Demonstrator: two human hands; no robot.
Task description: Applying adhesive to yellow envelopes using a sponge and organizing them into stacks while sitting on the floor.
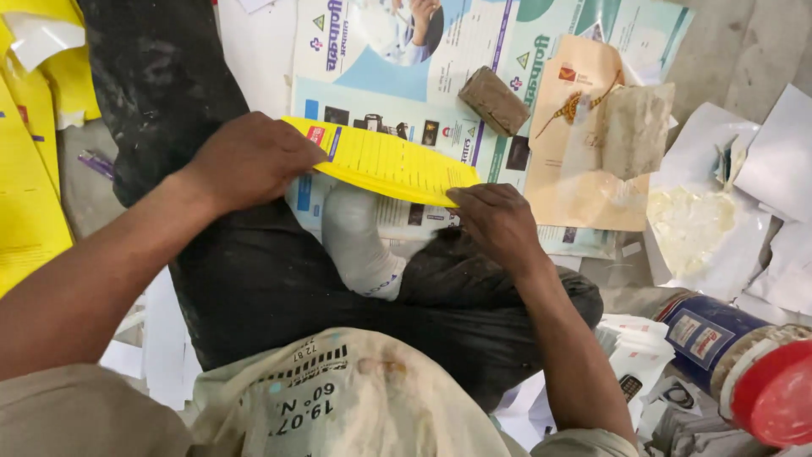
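A brown block (494, 101) and tan envelope (588, 135) are seen beyond, on printed sheets (406, 59). The yellow leaflet (385, 161) is pinched by left hand (245, 161) and right hand (499, 222) at its ends, long axis running left to right, slightly downward.

yellow sheet (385, 161) ends tucked under both hands | can (744, 364) by right hand (499, 222) cut off at edge | sheet's print too tiny

A brown block (494, 101) and tan envelope (584, 135) crowd the printed sheets (406, 59) beyond the hands.
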